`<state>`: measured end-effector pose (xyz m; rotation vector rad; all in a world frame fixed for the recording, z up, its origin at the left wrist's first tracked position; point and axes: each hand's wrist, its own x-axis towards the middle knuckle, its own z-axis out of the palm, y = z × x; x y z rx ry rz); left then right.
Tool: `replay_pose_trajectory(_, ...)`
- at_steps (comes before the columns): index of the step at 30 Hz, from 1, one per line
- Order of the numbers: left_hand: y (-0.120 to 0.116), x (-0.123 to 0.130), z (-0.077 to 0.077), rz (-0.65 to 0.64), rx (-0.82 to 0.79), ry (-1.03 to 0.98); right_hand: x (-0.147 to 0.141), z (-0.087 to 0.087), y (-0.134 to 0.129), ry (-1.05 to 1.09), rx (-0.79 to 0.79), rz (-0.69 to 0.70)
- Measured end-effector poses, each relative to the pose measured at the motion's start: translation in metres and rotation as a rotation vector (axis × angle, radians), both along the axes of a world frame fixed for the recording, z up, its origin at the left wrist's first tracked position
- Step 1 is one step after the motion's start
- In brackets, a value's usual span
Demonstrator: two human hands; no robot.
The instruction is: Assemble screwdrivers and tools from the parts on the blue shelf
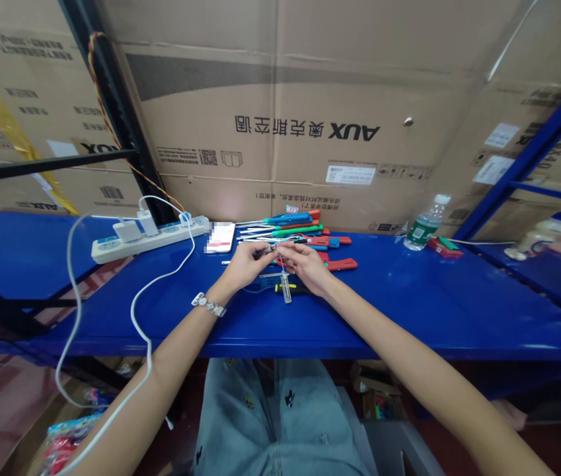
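My left hand point(247, 264) and my right hand point(308, 266) meet above the blue table, fingertips pinched close together. Between them is something small and thin; blur and fingers hide its kind. Just below the fingertips is a screwdriver with a clear handle point(287, 291), its thin shaft pointing up toward my hands. A black-and-yellow handle point(287, 288) lies behind it, partly covered. Beyond my hands lies a row of long-nosed lighters, including a red lighter point(342, 264), a green lighter point(300, 230) and a blue lighter point(287, 219).
A white power strip point(102, 252) with plugs stands at the left, its white cable point(140, 296) looping over my left forearm. A phone point(223, 238) lies near the lighters. A water bottle point(419, 231) and a red-and-green object point(445, 248) are right. Cardboard boxes point(280, 152) wall the back.
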<state>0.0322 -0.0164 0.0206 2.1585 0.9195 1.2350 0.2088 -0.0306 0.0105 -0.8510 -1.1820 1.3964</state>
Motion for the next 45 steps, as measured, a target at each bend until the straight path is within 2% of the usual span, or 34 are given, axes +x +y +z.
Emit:
replay_pose_trajectory(7,0.001,0.001,-0.002,-0.016,0.000,0.071,-0.001,-0.002,0.006,-0.180,0.297,-0.118)
replay_pose_trajectory(12,0.000,-0.002,-0.004,0.046,0.048,0.150,-0.001,0.002,0.005,-0.303,0.451,-0.221)
replay_pose_trajectory(18,-0.003,-0.004,-0.003,0.142,0.140,0.335,0.002,0.008,0.006,-0.267,0.370,-0.169)
replay_pose_trajectory(23,-0.005,-0.003,-0.003,0.160,0.142,0.368,0.005,0.015,0.006,-0.070,0.211,-0.098)
replay_pose_trajectory(27,-0.005,-0.002,-0.003,0.153,0.145,0.391,0.004,0.018,0.004,0.012,0.157,-0.019)
replay_pose_trajectory(41,-0.007,0.000,-0.002,0.107,0.121,0.355,0.002,0.010,0.004,0.019,0.214,0.048)
replay_pose_trajectory(45,-0.007,-0.001,-0.002,0.103,0.115,0.344,0.004,0.008,0.007,0.011,0.266,0.018)
